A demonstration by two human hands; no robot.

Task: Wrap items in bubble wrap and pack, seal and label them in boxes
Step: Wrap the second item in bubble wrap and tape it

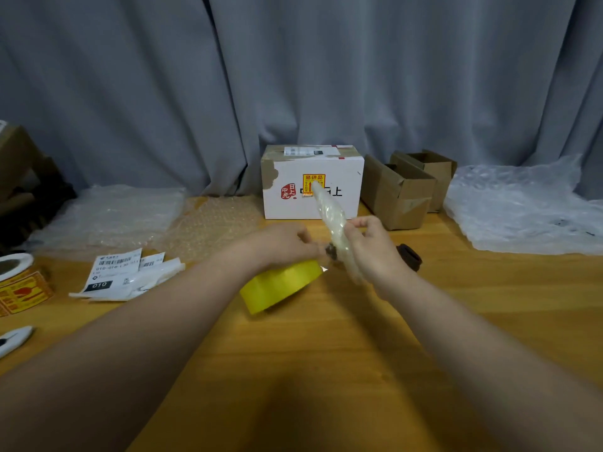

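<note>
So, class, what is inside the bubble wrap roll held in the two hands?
A dark end pokes out of the bubble wrap roll between the left hand and right hand; the rest is covered, so unidentifiable.

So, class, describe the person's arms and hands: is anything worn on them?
The left forearm and right forearm are bare to the frame edge; no sleeves show. The left hand and right hand wear no gloves, and no watch, bracelet or ring is visible.

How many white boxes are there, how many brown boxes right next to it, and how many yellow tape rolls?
White box: 1
Brown boxes to its right: 2
Yellow tape roll: 1
Total: 4
</note>
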